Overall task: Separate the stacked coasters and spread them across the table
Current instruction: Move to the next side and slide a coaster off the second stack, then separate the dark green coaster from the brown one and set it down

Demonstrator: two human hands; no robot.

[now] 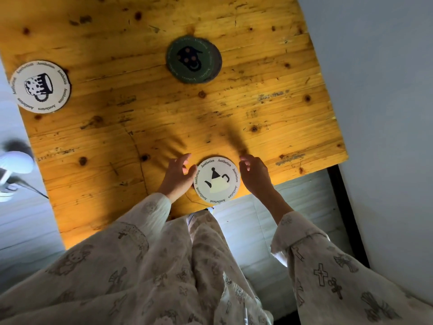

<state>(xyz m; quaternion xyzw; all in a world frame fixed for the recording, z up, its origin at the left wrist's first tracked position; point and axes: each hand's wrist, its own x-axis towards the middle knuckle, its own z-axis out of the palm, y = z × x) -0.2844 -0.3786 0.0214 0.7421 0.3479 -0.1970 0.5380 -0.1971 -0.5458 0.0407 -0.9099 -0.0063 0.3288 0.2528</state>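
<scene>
A white round coaster with a teapot drawing (217,180) lies at the near edge of the wooden table (145,127). My left hand (179,175) touches its left rim with the fingers curled. My right hand (255,174) hovers just right of it, fingers apart, with a small gap to the coaster. A dark green coaster (191,59) lies at the far middle, on top of another dark coaster (216,63) that peeks out on its right. A white coaster with a mug drawing (39,86) lies at the far left edge.
The table's near edge runs diagonally under the teapot coaster, with pale floor (281,219) beyond it. A white wall (386,113) stands along the right. A white shoe-like object (14,165) sits on the floor at the left. My loose patterned sleeves fill the bottom.
</scene>
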